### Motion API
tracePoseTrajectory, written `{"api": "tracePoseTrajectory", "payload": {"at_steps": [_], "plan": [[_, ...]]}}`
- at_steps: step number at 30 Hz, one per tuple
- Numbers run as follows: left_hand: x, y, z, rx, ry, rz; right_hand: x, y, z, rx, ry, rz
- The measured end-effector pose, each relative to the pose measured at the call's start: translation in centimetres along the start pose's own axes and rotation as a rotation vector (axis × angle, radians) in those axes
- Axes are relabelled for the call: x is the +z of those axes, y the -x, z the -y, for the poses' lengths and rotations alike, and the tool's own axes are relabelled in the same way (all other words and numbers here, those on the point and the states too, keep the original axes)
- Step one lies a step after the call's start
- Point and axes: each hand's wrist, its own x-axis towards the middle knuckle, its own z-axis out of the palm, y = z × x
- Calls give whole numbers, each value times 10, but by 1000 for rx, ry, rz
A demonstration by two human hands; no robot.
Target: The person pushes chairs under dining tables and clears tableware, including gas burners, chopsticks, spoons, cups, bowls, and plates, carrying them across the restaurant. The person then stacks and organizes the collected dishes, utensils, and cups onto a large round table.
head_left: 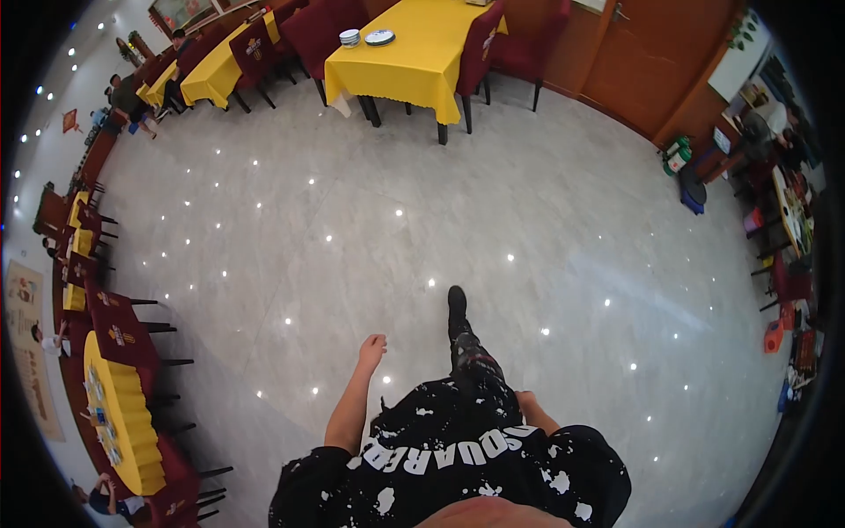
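Note:
My left hand (373,349) swings out ahead of my body over the grey tiled floor (352,220). Its fingers are loosely curled in, and I see nothing in them. Close beside my hip is my right hand (526,402), only partly showing past the dark clothing; its fingers are hidden. I wear a black T-shirt (466,458) with white splashes and letters, and one black shoe (457,302) is stepped forward. Neither hand touches any furniture.
Ahead stands a yellow-clothed table (396,62) with stacked plates (349,38) and maroon chairs (480,48). A round table (132,431) is at left, a brown door (651,62) at upper right. A green-and-white container (676,158) and cluttered table (786,211) line the right; several people sit or stand around.

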Motion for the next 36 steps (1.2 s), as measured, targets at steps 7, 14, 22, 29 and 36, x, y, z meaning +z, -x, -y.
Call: {"api": "tracePoseTrajectory", "payload": {"at_steps": [7, 14, 22, 29, 36], "plan": [[6, -75, -96, -180, 67, -74, -107, -155, 289, -129, 226, 35], [-18, -119, -109, -595, -167, -151, -189, -341, 673, -505, 124, -232], [-87, -396, -250, -218, -776, 24, -212, -310, 1006, -286, -188, 85], [-153, -812, -494, -335, 623, 8, -215, -353, 1197, -339, -419, 173], [-157, -1005, -761, 86, 153, -255, -245, -451, 1436, -470, -369, 474]]}}
